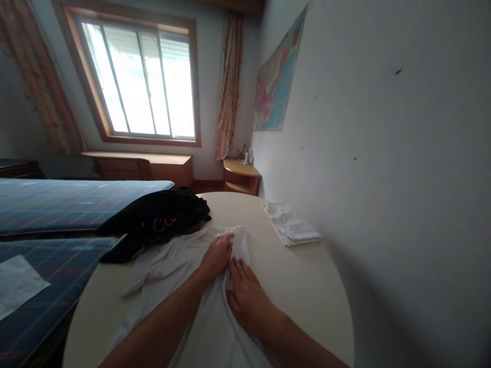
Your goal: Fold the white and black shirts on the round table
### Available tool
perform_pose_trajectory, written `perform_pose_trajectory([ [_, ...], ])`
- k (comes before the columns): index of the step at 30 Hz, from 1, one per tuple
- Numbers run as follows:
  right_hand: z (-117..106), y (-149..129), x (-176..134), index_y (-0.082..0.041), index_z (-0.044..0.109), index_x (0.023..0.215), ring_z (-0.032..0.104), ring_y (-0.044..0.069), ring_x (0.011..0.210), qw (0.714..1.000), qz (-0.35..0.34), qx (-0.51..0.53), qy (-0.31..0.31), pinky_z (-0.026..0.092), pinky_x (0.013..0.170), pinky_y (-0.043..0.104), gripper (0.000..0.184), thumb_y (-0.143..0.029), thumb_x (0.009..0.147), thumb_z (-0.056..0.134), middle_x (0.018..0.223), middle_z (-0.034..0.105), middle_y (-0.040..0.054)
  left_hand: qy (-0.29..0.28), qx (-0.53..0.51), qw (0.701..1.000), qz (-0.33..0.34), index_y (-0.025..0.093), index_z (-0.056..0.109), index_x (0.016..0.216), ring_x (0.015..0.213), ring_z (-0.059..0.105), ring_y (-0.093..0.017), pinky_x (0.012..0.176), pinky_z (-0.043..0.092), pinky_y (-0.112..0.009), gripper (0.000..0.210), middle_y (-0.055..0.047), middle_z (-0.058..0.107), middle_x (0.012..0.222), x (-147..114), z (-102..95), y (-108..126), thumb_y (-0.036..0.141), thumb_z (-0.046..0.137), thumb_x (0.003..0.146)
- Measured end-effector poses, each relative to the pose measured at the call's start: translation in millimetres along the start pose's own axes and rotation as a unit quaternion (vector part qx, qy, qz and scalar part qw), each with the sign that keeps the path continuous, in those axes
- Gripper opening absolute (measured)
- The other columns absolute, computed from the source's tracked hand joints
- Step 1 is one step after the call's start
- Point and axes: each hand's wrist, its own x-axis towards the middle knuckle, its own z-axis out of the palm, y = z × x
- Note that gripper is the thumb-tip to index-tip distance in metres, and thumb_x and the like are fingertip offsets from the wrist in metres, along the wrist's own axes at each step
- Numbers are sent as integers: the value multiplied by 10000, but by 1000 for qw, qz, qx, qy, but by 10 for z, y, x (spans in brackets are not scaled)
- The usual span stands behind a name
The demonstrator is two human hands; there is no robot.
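A white T-shirt (180, 260) lies spread on the round cream table (307, 291), its collar end away from me and one sleeve out to the left. Near the collar, my left hand (218, 255) presses down on the cloth with its fingers stretched out. My right hand (247, 294) rests flat at the right part of the shirt, just below and right of the left one, fingers extended along a fold. The shirt's right side looks folded inward beneath my hands. Its near end runs out of view under my forearms.
A black garment with pink lettering (153, 217) is heaped at the table's far left edge. Folded white cloth (293, 225) lies at the right, near the wall (402, 179). Blue plaid mattresses (76, 204) stand left of the table. A corner shelf (242, 171) is beyond it.
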Motion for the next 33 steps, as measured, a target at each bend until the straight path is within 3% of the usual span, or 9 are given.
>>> perform_pose_trajectory([
  [4,-27,3,-35,-39,224,1541,96,263,1502,1000,2,1,-11,143,1233,434,692,-327,936,395,1615,184,133,15,-11,1000,-5,152,564,1278,1292,511,-204,1140,355,-391,408,-113,594,1353,26,3,21,141,437,890],
  [9,-47,0,-47,-92,308,1527,113,298,1497,1000,0,12,-12,130,1226,452,658,-397,952,401,1608,236,116,-12,36,998,-41,122,544,1305,1314,494,-233,1145,339,-400,462,-147,573,1373,12,48,-26,117,481,847],
  [16,10,-84,15,-63,522,1362,136,330,1489,999,32,14,28,127,1223,453,570,-412,912,487,1592,264,165,-25,47,998,-39,132,532,1325,1313,489,-232,1142,331,-397,486,-142,568,1380,15,66,-52,129,482,842],
  [20,61,-127,40,-8,403,1450,36,345,1497,998,53,16,20,89,1224,486,747,-552,939,410,1605,189,199,-39,45,997,-51,147,544,1309,1310,493,-237,1139,324,-414,449,-142,574,1372,42,72,-17,149,470,866],
  [24,67,-61,39,-40,207,1546,-36,324,1500,998,66,20,6,49,1225,488,925,-698,910,333,1628,114,146,-51,37,997,-45,164,560,1289,1306,500,-234,1135,331,-410,433,-133,584,1362,129,108,13,141,478,864],
  [29,-30,168,74,-43,143,1557,-49,319,1499,996,86,-7,-4,20,1223,454,940,-716,912,266,1635,79,111,-78,14,997,-23,169,556,1296,1278,530,-223,1103,384,-377,428,-122,597,1347,338,128,77,203,519,871],
  [33,-170,435,125,-50,151,1556,-33,313,1502,996,84,-36,-20,20,1220,437,927,-716,917,239,1636,80,107,-83,18,996,3,169,530,1325,1275,515,-221,1095,384,-362,461,-114,565,1374,394,5,203,179,503,864],
])
